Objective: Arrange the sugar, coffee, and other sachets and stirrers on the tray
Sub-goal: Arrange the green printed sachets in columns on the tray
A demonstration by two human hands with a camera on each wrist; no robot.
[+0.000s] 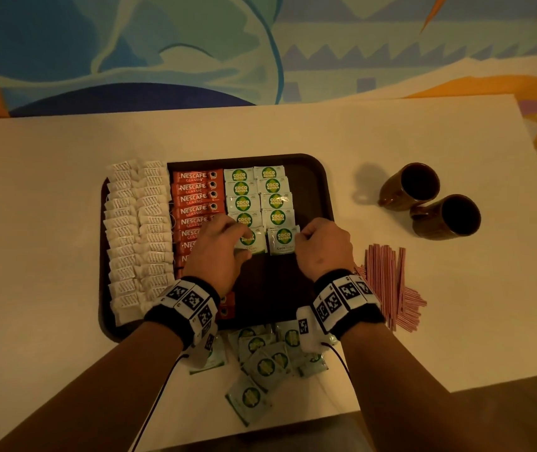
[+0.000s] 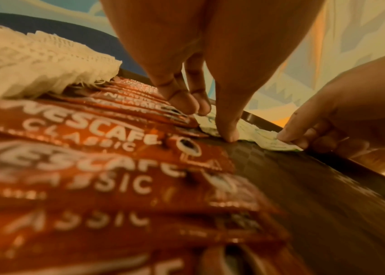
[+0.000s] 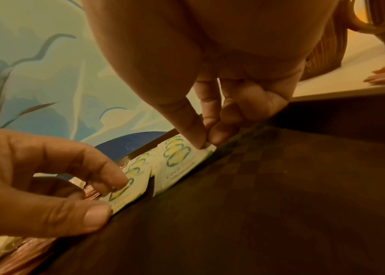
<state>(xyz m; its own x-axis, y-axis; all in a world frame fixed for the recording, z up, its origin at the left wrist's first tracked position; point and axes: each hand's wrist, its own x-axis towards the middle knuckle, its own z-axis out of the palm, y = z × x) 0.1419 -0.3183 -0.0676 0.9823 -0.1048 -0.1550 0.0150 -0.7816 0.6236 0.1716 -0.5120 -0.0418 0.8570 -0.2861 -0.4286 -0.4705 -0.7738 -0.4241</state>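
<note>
On the dark brown tray (image 1: 273, 288) lie white sachets (image 1: 136, 230) at the left, red Nescafe sticks (image 1: 195, 199) beside them, and two columns of green-and-white Coco Natura sachets (image 1: 257, 197). My left hand (image 1: 244, 246) pinches the nearest sachet of the left column (image 1: 257, 244) between finger and thumb (image 3: 97, 214). My right hand (image 1: 303, 238) pinches the right edge of the nearest sachet of the right column (image 1: 282, 240); its fingertips (image 3: 200, 141) hold that sachet's corner (image 3: 181, 163). Both sachets lie flat on the tray. My left forearm hides the nearer Nescafe sticks.
Several loose Coco sachets (image 1: 263, 363) lie on the table in front of the tray, partly under my wrists. A pile of red-striped stirrers (image 1: 387, 282) sits right of the tray. Two dark mugs (image 1: 413, 184) (image 1: 449, 216) stand at the far right. The tray's near right part is bare.
</note>
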